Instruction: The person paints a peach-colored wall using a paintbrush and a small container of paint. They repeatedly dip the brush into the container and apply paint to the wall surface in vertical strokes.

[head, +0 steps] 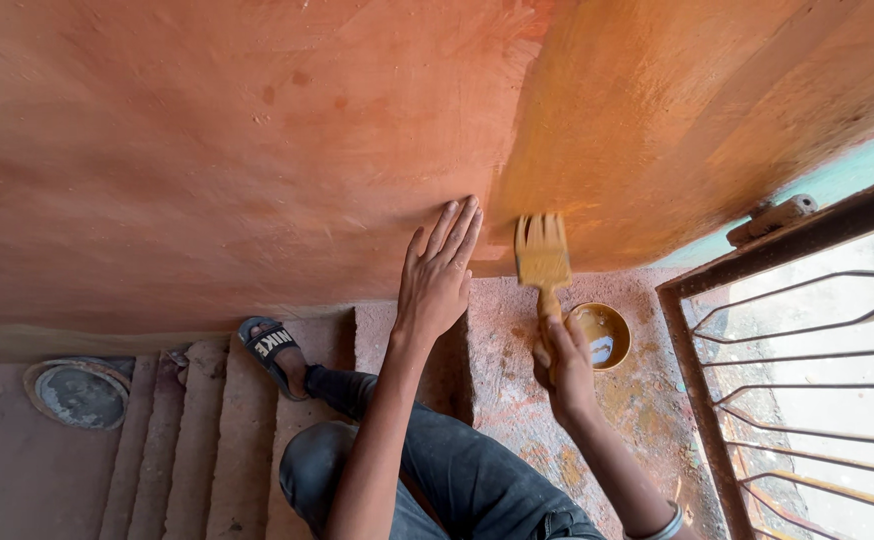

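Right hand (565, 365) gripping brush (542, 255), handle hidden

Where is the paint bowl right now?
In the head view, the bowl sits on the speckled floor right of centre, just right of the right hand holding the brush, near the metal grille.

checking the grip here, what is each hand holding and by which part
The right hand holds a paintbrush by its handle; the left hand holds nothing, lying flat on the wall.
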